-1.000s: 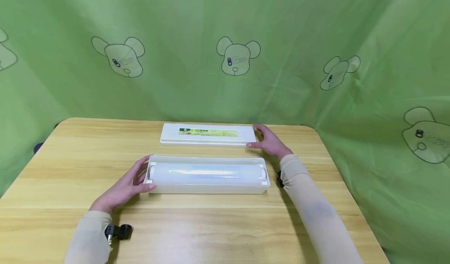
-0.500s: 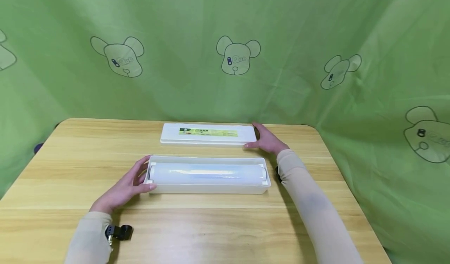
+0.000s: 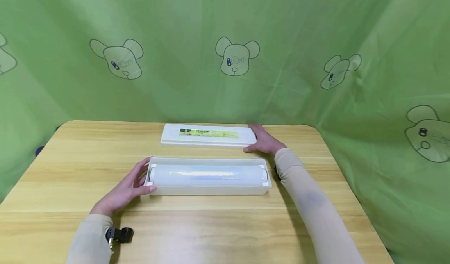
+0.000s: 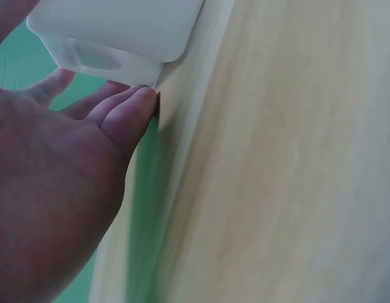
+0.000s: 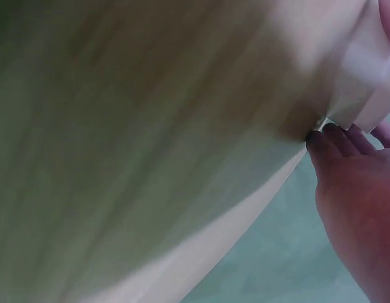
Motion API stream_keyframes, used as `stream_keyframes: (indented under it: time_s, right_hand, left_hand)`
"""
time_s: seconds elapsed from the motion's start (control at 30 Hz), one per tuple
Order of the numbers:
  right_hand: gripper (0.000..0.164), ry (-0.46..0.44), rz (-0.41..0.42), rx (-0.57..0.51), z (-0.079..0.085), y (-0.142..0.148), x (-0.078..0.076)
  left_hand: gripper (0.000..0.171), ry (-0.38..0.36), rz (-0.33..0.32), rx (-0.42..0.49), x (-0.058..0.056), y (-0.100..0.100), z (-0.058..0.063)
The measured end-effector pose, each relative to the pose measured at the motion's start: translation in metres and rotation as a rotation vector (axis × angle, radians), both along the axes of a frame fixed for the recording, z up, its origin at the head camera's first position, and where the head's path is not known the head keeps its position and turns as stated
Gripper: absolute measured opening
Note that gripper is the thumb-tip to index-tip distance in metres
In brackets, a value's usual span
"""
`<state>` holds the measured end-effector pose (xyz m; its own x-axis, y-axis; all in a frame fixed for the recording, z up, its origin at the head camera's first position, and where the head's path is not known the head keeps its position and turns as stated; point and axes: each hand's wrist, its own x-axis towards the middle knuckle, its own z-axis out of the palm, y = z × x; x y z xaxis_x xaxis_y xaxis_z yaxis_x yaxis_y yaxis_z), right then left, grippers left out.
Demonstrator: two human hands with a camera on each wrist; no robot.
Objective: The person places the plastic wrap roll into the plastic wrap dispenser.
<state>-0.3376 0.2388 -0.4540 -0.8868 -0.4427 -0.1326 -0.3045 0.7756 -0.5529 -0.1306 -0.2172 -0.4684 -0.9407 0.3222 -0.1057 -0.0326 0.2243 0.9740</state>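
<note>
While gripping, with left hand [image 3: 123, 191], left end of open oblong white plastic box [image 3: 211, 191] containing glossy pale cylindrical roll [image 3: 209, 174] on wooden desk [image 3: 211, 232], wraps right hand [image 3: 265, 142] farther round right end of flat labelled white plastic lid [image 3: 209, 140] beyond; apparently has hold of both.

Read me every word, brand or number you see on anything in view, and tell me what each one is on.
Nothing can be quoted with confidence.
Green-yellow label on the flat white lid: printed characters, too small and blurred to read.
Mouse heads on the green curtain: faint lettering, too unclear to read.
Open white box and the roll inside: no text visible.
</note>
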Motion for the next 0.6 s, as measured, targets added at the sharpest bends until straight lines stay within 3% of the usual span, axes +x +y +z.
stream_keyframes:
  time_s: [0.6]
  right_hand:
    - [0.102, 0.013, -0.03, -0.075, 0.0068, 0.0054, 0.0054]
  left_hand:
    - [0.092, -0.001, 0.005, -0.009, 0.0003, 0.0006, 0.0006]
